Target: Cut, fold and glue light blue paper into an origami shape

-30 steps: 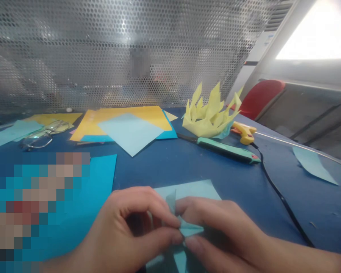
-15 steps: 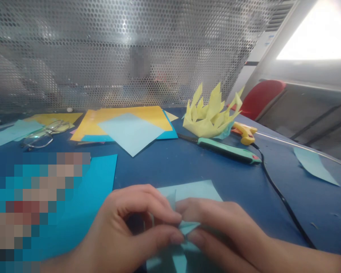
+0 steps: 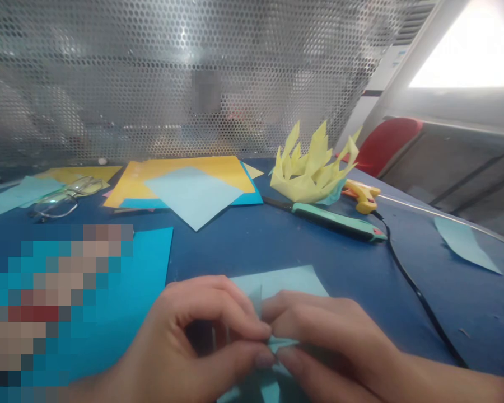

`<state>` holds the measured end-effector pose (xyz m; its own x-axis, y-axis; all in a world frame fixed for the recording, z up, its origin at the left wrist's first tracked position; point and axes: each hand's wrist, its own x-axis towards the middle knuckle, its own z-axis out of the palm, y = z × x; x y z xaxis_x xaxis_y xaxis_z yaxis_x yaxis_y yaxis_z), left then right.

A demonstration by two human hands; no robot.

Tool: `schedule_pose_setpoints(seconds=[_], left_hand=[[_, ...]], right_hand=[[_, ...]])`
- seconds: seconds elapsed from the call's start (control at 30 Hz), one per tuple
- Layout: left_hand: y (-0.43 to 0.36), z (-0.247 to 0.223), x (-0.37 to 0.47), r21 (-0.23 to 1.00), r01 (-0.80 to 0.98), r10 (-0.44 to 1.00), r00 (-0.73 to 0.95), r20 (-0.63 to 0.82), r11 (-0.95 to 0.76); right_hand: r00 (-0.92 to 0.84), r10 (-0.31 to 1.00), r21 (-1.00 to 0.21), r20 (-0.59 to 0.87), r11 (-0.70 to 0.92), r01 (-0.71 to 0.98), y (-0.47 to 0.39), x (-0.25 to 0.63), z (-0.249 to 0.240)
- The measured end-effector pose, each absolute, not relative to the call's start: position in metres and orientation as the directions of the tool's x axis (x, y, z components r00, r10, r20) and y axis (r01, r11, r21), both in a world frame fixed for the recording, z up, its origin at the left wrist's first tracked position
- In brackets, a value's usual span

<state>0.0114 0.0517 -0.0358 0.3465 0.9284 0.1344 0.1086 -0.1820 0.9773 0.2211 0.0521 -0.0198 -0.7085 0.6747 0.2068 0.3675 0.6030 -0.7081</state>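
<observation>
Between my two hands is a piece of folded light-blue paper (image 3: 282, 342), pinched at its middle. My left hand (image 3: 210, 330) grips it between thumb and forefinger. From the other side my right hand (image 3: 331, 330) pinches the same piece, its fingertips nearly touching the left ones. A thin point of the paper stands up between the hands, and another part hangs below, partly covered by the fingers. Behind and under the hands lies a flat light-blue sheet (image 3: 294, 280) on the dark blue table.
A bright blue sheet (image 3: 151, 268) lies left, under a blurred-out area. Farther back are glasses (image 3: 56, 208), a yellow-orange sheet (image 3: 168, 168) under a light-blue square (image 3: 195, 196), a yellow folded-paper crown (image 3: 306, 179), a green-handled cutter (image 3: 336, 221), a yellow tool with a black cord (image 3: 365, 198), and a light-blue slip (image 3: 466, 240).
Both hands keep pinching the folded paper and have shifted very slightly. Less of the small flap between the fingertips shows. Things on the table stay put.
</observation>
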Motion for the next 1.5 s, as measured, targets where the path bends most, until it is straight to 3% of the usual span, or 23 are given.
schedule_pose_setpoints(seconds=[0.43, 0.67, 0.93, 1.13, 1.5], left_hand=[[0.051, -0.040, 0.008, 0.980, 0.097, 0.922, 0.368, 0.125, -0.172], [0.050, -0.039, 0.008, 0.994, 0.105, 0.922, 0.384, -0.048, 0.008], [0.053, -0.035, 0.013, 0.984, 0.123, 0.953, 0.289, 0.088, -0.128], [0.054, -0.036, 0.010, 0.960, 0.136, 0.945, 0.256, 0.203, -0.243], [0.052, -0.036, 0.010, 0.982, 0.123, 0.968, 0.224, 0.115, -0.145]], right_hand=[[-0.668, 0.705, -0.691, 0.239, 0.607, 0.394, 0.051, 0.218, -0.020], [-0.535, 0.794, -0.790, 0.288, 0.513, 0.336, 0.056, 0.210, -0.026], [-0.412, 0.821, -0.739, 0.395, 0.550, 0.389, 0.056, 0.209, -0.030], [-0.373, 0.764, -0.646, 0.527, 0.645, 0.408, 0.059, 0.211, -0.030], [-0.485, 0.745, -0.701, 0.458, 0.639, 0.319, 0.061, 0.213, -0.028]])
